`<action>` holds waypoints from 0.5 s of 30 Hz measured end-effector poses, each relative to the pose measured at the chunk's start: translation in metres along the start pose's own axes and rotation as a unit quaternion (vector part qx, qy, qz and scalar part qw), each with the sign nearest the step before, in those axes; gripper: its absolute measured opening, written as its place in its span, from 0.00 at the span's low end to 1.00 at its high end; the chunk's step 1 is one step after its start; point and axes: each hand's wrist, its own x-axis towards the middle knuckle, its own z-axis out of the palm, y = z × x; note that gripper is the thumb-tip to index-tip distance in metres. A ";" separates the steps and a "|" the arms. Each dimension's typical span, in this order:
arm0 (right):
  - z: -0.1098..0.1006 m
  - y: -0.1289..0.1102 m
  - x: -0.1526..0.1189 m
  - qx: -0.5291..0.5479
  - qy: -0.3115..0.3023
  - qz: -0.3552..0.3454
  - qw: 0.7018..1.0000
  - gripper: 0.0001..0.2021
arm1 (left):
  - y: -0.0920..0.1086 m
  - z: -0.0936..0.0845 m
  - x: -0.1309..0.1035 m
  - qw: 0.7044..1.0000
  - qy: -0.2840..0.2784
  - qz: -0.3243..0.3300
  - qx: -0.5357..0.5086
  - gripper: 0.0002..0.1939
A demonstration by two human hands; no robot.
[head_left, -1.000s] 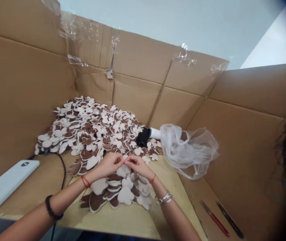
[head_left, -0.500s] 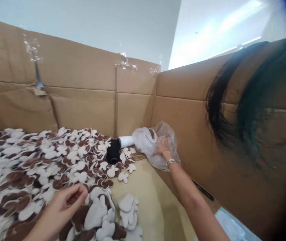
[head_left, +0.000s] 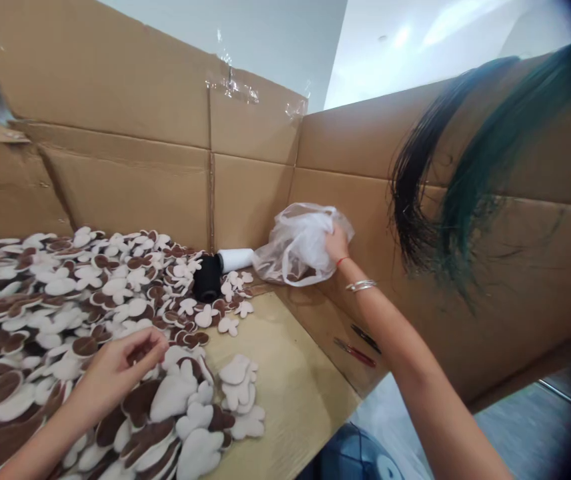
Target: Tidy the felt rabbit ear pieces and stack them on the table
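Note:
My right hand (head_left: 336, 245) grips a clear plastic bag (head_left: 293, 243) near the corner of the cardboard walls; the fingertips are partly hidden in its folds. My left hand (head_left: 125, 363) hovers over a heap of white and brown felt-like cutouts (head_left: 60, 287), its fingers curled toward the thumb with nothing visible in them. Many of the cutouts have rounded, ear-like lobes. A small stack of white cutouts (head_left: 239, 380) lies to the right of the left hand. Beside the bag are a white thread cone (head_left: 236, 260) and a black thread cone (head_left: 207, 279).
Cardboard walls (head_left: 150, 180) enclose the far and right sides. Under my right forearm lie a red-handled tool (head_left: 354, 352) and a dark tool (head_left: 365, 338). The yellowish board (head_left: 285, 353) ends at a front edge, with a dark rounded object (head_left: 360, 453) below.
My right hand has gone from spread fingers on the bag to gripping it, and the bag is bunched up higher. The view has shifted, uncovering the red-handled tool. My left hand stays curled.

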 end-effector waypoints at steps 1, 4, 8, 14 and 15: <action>-0.003 -0.003 0.009 0.001 0.008 0.010 1.000 0.11 | 0.004 -0.001 0.002 1.000 0.001 0.000 -0.008 0.21; -0.020 -0.010 0.037 -0.002 0.048 0.040 0.998 0.12 | 0.011 -0.002 0.009 0.999 0.004 -0.011 -0.049 0.21; -0.048 -0.017 0.065 0.004 0.084 0.060 0.995 0.13 | 0.017 -0.003 0.014 0.994 0.002 -0.019 -0.108 0.18; -0.108 -0.023 0.039 -0.132 0.059 -0.061 0.988 0.17 | 0.023 -0.004 0.016 0.993 0.000 -0.016 -0.119 0.16; -0.119 -0.020 0.024 -0.146 0.054 -0.085 0.984 0.18 | 0.023 -0.005 0.016 0.993 0.003 -0.019 -0.115 0.17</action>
